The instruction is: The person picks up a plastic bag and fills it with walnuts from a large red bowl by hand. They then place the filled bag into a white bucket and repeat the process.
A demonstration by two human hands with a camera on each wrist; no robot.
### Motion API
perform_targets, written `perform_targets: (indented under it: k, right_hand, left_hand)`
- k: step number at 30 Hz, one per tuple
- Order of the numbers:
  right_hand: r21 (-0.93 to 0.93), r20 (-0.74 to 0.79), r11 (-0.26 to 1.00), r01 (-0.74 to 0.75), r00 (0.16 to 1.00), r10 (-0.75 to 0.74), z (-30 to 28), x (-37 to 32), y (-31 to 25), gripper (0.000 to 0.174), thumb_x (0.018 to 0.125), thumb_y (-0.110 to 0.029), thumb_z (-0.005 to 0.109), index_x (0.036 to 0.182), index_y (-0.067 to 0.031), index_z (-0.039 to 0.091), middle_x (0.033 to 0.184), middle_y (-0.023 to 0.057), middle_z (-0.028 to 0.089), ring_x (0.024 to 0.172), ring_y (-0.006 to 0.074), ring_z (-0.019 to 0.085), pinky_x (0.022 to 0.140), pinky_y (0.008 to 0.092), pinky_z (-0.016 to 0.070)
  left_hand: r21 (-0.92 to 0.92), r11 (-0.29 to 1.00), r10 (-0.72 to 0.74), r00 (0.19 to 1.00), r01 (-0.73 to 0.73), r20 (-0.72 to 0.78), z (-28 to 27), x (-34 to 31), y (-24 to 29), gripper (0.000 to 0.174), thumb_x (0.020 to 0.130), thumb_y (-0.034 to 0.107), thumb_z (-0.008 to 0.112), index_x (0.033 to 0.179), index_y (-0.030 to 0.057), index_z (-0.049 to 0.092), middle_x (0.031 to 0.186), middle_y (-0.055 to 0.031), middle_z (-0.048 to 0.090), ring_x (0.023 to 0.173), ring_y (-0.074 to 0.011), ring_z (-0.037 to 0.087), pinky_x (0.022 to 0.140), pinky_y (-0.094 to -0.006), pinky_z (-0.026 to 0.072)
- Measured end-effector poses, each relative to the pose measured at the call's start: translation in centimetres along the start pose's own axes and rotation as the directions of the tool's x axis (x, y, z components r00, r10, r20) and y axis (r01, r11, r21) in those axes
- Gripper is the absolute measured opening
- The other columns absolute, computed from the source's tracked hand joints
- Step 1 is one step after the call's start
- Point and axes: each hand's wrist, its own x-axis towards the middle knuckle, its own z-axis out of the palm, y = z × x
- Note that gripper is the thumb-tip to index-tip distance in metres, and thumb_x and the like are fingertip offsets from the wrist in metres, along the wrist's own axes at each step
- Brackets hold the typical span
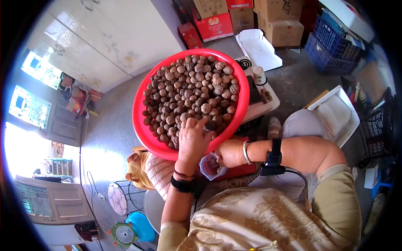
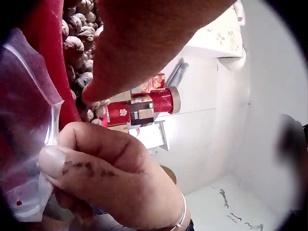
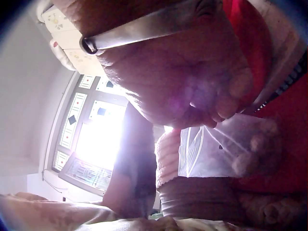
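A large red plastic basin (image 1: 139,94) holds a heap of walnuts (image 1: 184,92). My left hand (image 1: 193,140) is at the basin's near side, down among the walnuts, with a dark walnut (image 1: 210,126) between thumb and forefinger. Just outside the rim, my right hand (image 1: 229,154) pinches the edge of a clear plastic bag (image 1: 206,168). The left wrist view shows the right thumb and forefinger closed on the bag's mouth. A few walnuts (image 3: 246,163) lie inside the bag in the right wrist view.
Behind the basin stand a low white table (image 1: 270,104) with a paper cup (image 1: 259,75) and a white foam tray (image 1: 259,48). Cardboard boxes (image 1: 284,33) and blue crates (image 1: 324,52) line the back. A dog (image 1: 138,169) is by the basin's left, near a stool (image 1: 117,198).
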Motion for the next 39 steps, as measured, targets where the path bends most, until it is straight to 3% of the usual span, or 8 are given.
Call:
perform_targets:
  k: [6, 11, 13, 17, 19, 27, 33, 39]
  right_hand:
    - [0.084, -0.036, 0.996, 0.019, 0.999, -0.016, -1.0, -1.0, -0.6, 0.026, 0.085, -0.024, 0.068, 0.102, -0.0057, 0.074, 0.1, 0.019, 0.073, 0.095, 0.0343, 0.071, 0.087, 0.0434, 0.054]
    - [0.063, -0.008, 0.998, -0.003, 1.0, 0.004, -0.6, -0.6, -0.4, 0.028, 0.085, -0.026, 0.067, 0.1, -0.0035, 0.074, 0.101, 0.0205, 0.073, 0.096, 0.0354, 0.07, 0.088, 0.0433, 0.0533]
    - [-0.008, 0.046, 0.999, -0.034, 0.998, 0.034, -0.5, -0.2, -0.2, 0.029, 0.085, -0.025, 0.065, 0.098, -0.0006, 0.075, 0.099, 0.0227, 0.072, 0.097, 0.0354, 0.07, 0.088, 0.0434, 0.0531]
    - [-0.018, 0.063, 0.999, -0.028, 0.998, 0.029, 0.2, 0.3, 0.3, 0.029, 0.085, -0.022, 0.063, 0.096, 0.0016, 0.074, 0.098, 0.0242, 0.072, 0.096, 0.0353, 0.071, 0.087, 0.0437, 0.0532]
    - [0.034, -0.062, 0.999, -0.014, 0.998, 0.016, 1.3, 0.5, 1.0, 0.022, 0.081, -0.018, 0.058, 0.078, -0.0022, 0.072, 0.078, 0.0199, 0.069, 0.077, 0.0365, 0.069, 0.074, 0.0457, 0.0542]
    - [0.079, -0.04, 0.996, -0.037, 0.998, 0.04, 0.2, -0.1, 0.4, 0.026, 0.082, -0.021, 0.063, 0.093, -0.0016, 0.075, 0.091, 0.0223, 0.072, 0.089, 0.0349, 0.072, 0.083, 0.0441, 0.0543]
    - [0.089, -0.064, 0.995, -0.041, 0.997, 0.047, 0.9, 0.2, 0.8, 0.024, 0.08, -0.021, 0.063, 0.09, -0.0019, 0.074, 0.088, 0.0221, 0.072, 0.086, 0.0371, 0.071, 0.081, 0.0456, 0.0548]
    - [0.107, -0.11, 0.994, -0.004, 0.994, 0.016, 2.2, 1.0, 1.9, 0.027, 0.079, -0.024, 0.062, 0.086, -0.0006, 0.073, 0.086, 0.024, 0.071, 0.084, 0.0404, 0.07, 0.081, 0.0476, 0.0547]
  left_hand:
    - [-0.024, 1.0, -0.001, 0.999, 0.0, -0.047, 0.5, 0.1, -0.2, 0.036, 0.074, 0.019, 0.079, 0.105, 0.0039, 0.07, 0.099, -0.0147, 0.061, 0.097, -0.0351, 0.059, 0.084, -0.0431, 0.0507]
    - [-0.568, 0.755, -0.369, 0.928, 0.328, 0.045, -2.8, -1.8, -0.2, 0.024, 0.082, 0.017, 0.078, 0.091, -0.0028, 0.068, 0.087, -0.0096, 0.061, 0.076, -0.0188, 0.06, 0.068, -0.0308, 0.049]
    - [-0.599, 0.745, -0.351, 0.936, 0.293, 0.022, -3.5, -3.2, -1.4, 0.025, 0.084, 0.018, 0.078, 0.089, -0.0037, 0.067, 0.084, -0.0061, 0.057, 0.075, -0.0131, 0.056, 0.067, -0.0276, 0.0468]
    - [-0.556, 0.782, -0.308, 0.95, 0.283, 0.051, -5.7, -5.0, -0.7, 0.025, 0.082, 0.019, 0.078, 0.088, -0.0025, 0.067, 0.083, -0.0077, 0.058, 0.074, -0.0164, 0.056, 0.067, -0.0298, 0.0468]
    - [-0.447, 0.867, -0.209, 0.975, 0.219, 0.072, -6.4, -5.7, -0.3, 0.025, 0.08, 0.019, 0.079, 0.088, -0.0015, 0.067, 0.084, -0.0105, 0.059, 0.077, -0.0211, 0.058, 0.07, -0.0325, 0.048]
    - [-0.322, 0.941, -0.085, 0.993, 0.108, 0.085, -6.5, -7.0, 0.4, 0.025, 0.074, 0.018, 0.083, 0.09, 0.0028, 0.071, 0.09, -0.0127, 0.062, 0.088, -0.0314, 0.061, 0.078, -0.0421, 0.0518]
    - [-0.11, 0.953, -0.297, 0.94, 0.281, -0.17, -5.0, -7.1, -3.0, 0.018, 0.078, 0.015, 0.077, 0.091, 0.0049, 0.07, 0.091, -0.0144, 0.062, 0.091, -0.036, 0.059, 0.081, -0.0467, 0.0484]
    - [0.069, 0.939, -0.326, 0.936, 0.337, -0.135, -4.2, -6.1, -5.3, 0.031, 0.078, 0.017, 0.076, 0.106, 0.0067, 0.068, 0.1, -0.0164, 0.063, 0.096, -0.0384, 0.059, 0.085, -0.0478, 0.0486]
